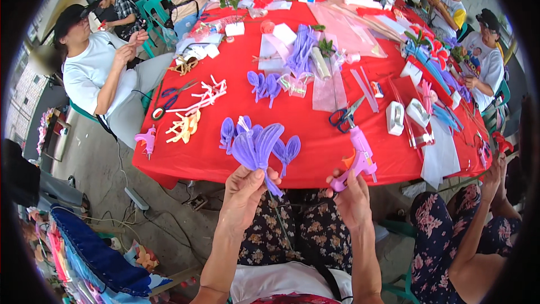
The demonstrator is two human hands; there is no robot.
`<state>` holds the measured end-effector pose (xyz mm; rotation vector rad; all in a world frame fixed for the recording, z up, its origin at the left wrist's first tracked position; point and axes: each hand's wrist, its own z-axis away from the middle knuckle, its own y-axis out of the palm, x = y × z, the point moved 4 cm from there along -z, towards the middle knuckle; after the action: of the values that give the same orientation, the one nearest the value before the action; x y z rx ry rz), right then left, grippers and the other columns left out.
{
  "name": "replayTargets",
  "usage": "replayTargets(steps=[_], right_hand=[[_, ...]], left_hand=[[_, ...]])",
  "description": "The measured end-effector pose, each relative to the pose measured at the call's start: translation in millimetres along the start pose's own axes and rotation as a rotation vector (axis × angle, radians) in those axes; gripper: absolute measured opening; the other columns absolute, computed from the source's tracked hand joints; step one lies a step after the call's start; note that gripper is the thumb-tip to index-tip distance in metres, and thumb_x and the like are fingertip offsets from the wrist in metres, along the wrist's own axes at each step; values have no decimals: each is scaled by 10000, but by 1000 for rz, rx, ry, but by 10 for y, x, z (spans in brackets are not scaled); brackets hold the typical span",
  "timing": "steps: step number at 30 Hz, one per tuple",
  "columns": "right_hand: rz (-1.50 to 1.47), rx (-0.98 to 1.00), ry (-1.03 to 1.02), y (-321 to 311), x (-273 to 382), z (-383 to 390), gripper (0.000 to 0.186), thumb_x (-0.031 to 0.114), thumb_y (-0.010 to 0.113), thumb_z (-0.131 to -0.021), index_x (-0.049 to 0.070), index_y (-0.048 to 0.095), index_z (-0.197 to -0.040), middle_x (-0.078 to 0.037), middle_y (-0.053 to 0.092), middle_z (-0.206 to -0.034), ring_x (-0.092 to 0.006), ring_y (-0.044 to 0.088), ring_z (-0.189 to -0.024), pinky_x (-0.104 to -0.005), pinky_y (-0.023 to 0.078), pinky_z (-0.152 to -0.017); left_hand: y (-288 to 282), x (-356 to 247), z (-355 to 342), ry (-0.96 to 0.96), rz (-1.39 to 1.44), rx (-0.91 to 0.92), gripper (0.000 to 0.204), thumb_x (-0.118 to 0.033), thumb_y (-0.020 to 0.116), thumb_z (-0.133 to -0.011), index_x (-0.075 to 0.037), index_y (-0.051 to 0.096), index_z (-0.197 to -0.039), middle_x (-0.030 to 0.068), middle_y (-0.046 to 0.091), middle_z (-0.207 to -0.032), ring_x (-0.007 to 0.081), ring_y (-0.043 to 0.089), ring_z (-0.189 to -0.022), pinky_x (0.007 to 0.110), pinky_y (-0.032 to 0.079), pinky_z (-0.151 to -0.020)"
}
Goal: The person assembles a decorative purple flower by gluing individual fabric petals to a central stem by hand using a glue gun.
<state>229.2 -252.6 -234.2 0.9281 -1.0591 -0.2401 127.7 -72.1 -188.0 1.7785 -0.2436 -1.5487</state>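
Note:
My left hand (244,191) is closed round the lower part of a purple fuzzy wire flower (259,146) with looped petals and a thin stem hanging down, held over the table's near edge. Purple petal pieces lie or show just behind it, at both sides. My right hand (349,191) grips a lilac hot glue gun (358,155) with an orange trigger at the near edge, its nozzle pointing down. Blue-handled scissors (340,120) lie just beyond the gun. More purple petal pieces (263,85) and a purple bundle (301,50) lie farther back.
The red-covered table (230,101) holds pink sheets (343,34), white tape dispensers (395,118), scissors (169,98), a pink glue gun (146,141) and fuzzy stems (183,126). Co-workers sit around it, including one at left (95,73) and another close right (467,247). Cables (135,197) cross the floor.

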Motion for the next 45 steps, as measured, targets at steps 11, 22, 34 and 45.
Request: replayTargets(steps=[11,22,34,45], right_hand=[[210,216,179,505,105,131,368,190,555,-799,34,388,-1087,-89,486,-900,-159,489,-746,-262,404,-556],[320,116,24,354,265,164,315,158,501,-793,-4,414,-1049,-80,489,-848,-129,482,-624,-253,413,-495],[214,173,-24,385,335,226,382,160,526,-811,3,368,-1122,-77,443,-912,-145,491,-703,-256,404,-498],[203,165,-2,433,301,305,413,165,496,-818,6,343,-1168,-81,440,-883,-134,476,-658,-241,363,-461]], left_hand=[[-52,-175,21,56,-36,-103,141,-182,535,-849,-75,571,-934,47,580,-823,166,554,-787,285,447,-710],[-4,-199,-1,41,-53,-86,141,-166,547,-841,-63,578,-932,54,585,-840,144,553,-783,268,460,-710],[178,-107,-85,17,-38,-21,150,-151,545,-841,-49,579,-945,53,581,-867,135,557,-789,264,470,-711],[250,-7,-58,11,-64,-14,151,-145,548,-839,-51,578,-952,48,561,-851,133,531,-767,253,457,-679]])
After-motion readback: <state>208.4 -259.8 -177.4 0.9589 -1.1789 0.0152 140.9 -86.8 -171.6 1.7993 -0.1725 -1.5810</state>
